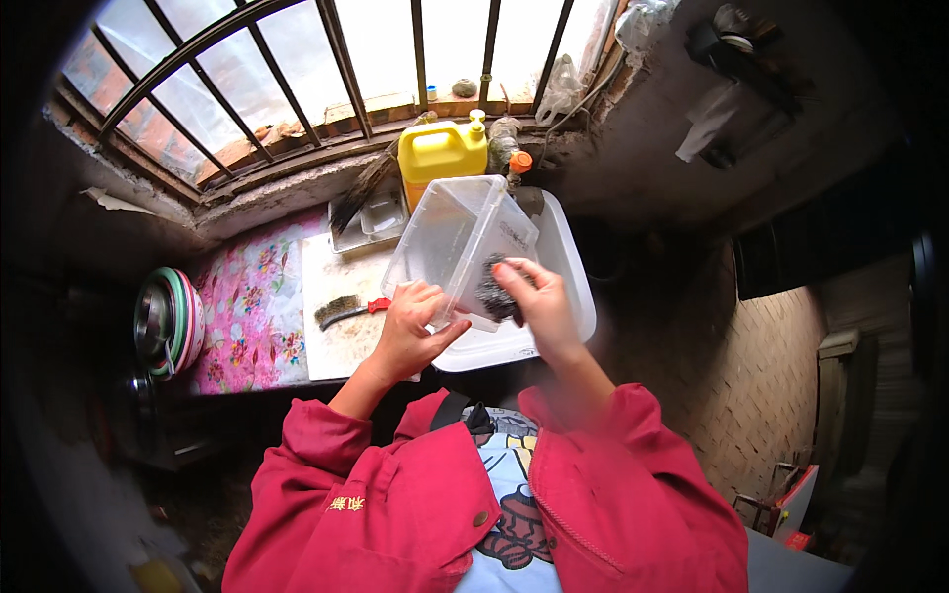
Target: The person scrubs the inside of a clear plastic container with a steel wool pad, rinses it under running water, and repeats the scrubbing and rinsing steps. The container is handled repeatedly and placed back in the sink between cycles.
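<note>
A clear plastic box (439,236) is tilted over a white sink basin (574,296), its open side not plainly seen. My left hand (415,326) grips the box by its near left edge, thumb pointing right. In my right hand (540,300) is a dark metal scouring pad (498,287), held against or very close to the box's right-hand wall. Dark writing marks that wall above the pad. Left of my left hand, a wire brush (339,310) with a red handle lies on a pale, stained board (334,359).
A yellow plastic jug (442,154) stands behind the box, beside a tap with an orange handle (520,161). A bristle brush (363,189) leans over a tray (356,236). Stacked basins (167,322) rest left on a floral cloth (248,311). A barred window (341,67) is behind.
</note>
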Action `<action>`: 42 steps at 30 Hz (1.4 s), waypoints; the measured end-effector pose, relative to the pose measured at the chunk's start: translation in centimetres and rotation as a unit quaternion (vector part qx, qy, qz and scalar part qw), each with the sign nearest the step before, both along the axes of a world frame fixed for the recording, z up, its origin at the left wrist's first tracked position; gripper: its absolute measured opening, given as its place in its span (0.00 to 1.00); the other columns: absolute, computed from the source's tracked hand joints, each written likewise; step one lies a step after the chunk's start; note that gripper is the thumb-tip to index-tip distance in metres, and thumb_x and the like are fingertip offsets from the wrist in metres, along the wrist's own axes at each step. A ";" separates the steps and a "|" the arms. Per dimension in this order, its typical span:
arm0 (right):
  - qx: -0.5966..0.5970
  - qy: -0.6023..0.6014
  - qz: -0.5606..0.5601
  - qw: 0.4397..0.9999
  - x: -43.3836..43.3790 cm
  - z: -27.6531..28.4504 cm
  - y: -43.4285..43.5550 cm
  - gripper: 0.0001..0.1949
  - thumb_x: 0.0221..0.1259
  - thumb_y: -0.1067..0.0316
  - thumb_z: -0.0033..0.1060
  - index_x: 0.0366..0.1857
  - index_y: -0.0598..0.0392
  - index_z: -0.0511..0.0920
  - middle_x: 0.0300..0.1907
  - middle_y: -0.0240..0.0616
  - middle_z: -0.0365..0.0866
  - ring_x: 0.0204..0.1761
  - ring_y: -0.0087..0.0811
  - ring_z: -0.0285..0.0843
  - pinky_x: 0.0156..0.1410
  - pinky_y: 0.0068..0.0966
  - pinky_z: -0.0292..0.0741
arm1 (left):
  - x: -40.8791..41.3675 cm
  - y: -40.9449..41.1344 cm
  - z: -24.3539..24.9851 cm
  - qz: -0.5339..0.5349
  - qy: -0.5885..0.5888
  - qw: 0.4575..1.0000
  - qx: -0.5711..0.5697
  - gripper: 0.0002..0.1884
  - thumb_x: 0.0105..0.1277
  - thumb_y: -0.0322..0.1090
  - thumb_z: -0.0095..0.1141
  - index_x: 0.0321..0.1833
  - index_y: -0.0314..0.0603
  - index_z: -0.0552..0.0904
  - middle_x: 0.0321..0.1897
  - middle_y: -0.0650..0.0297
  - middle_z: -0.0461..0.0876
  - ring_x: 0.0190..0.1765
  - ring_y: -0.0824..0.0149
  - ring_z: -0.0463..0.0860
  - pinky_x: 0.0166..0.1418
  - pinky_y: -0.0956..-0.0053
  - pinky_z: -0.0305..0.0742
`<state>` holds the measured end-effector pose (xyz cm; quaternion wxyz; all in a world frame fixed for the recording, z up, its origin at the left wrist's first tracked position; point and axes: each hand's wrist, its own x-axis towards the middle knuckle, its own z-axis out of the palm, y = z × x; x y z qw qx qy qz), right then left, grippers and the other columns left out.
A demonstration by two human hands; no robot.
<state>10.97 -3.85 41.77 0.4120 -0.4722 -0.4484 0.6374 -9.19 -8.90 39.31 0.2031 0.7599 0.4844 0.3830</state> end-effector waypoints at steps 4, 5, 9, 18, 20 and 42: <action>-0.050 0.099 -0.009 0.994 -1.3 0.8 0.3 0.13 0.68 0.59 0.67 0.47 0.56 0.84 0.30 0.25 0.83 0.25 0.11 0.72 0.25 0.14 0.64 | 1.4 -0.2 -0.4 0.000 0.009 1.000 0.000 0.08 0.57 0.34 0.69 0.36 0.44 0.84 0.32 0.63 0.83 0.40 0.58 0.77 0.51 0.63 0.64; -0.069 0.103 0.006 0.992 -1.3 1.0 0.1 0.13 0.68 0.59 0.67 0.48 0.55 0.84 0.29 0.24 0.82 0.24 0.11 0.72 0.24 0.14 0.62 | 1.6 0.0 -0.5 0.011 0.013 0.999 0.028 0.07 0.57 0.34 0.68 0.35 0.44 0.83 0.31 0.64 0.81 0.40 0.58 0.76 0.50 0.63 0.63; -0.113 0.133 0.040 0.984 -1.3 2.4 -0.7 0.15 0.66 0.58 0.69 0.49 0.56 0.83 0.26 0.24 0.80 0.22 0.11 0.69 0.22 0.13 0.59 | 1.8 0.6 -0.2 0.028 0.014 0.996 0.080 0.08 0.54 0.33 0.67 0.31 0.45 0.79 0.29 0.64 0.75 0.38 0.57 0.74 0.47 0.61 0.63; -0.059 0.086 0.008 0.995 -2.1 -0.4 -3.3 0.11 0.65 0.61 0.71 0.42 0.56 0.84 0.29 0.24 0.82 0.24 0.10 0.71 0.24 0.12 0.62 | 2.4 0.4 -1.8 0.066 0.052 0.995 0.047 0.11 0.51 0.34 0.66 0.29 0.40 0.75 0.29 0.57 0.74 0.38 0.51 0.75 0.42 0.58 0.66; -0.133 0.121 0.040 0.983 -1.1 -0.8 -2.1 0.10 0.66 0.61 0.69 0.44 0.54 0.84 0.31 0.25 0.82 0.26 0.12 0.75 0.24 0.12 0.65 | 2.4 0.3 -1.9 0.030 0.034 0.999 0.025 0.10 0.52 0.33 0.65 0.34 0.40 0.78 0.31 0.56 0.76 0.39 0.49 0.76 0.44 0.58 0.66; -0.214 0.131 0.140 0.958 0.4 0.0 -0.5 0.13 0.71 0.58 0.62 0.50 0.53 0.84 0.31 0.23 0.81 0.23 0.12 0.71 0.22 0.15 0.61 | 1.7 0.2 -3.1 -0.074 -0.020 0.997 0.018 0.06 0.57 0.32 0.64 0.32 0.41 0.79 0.30 0.56 0.78 0.35 0.49 0.78 0.40 0.58 0.71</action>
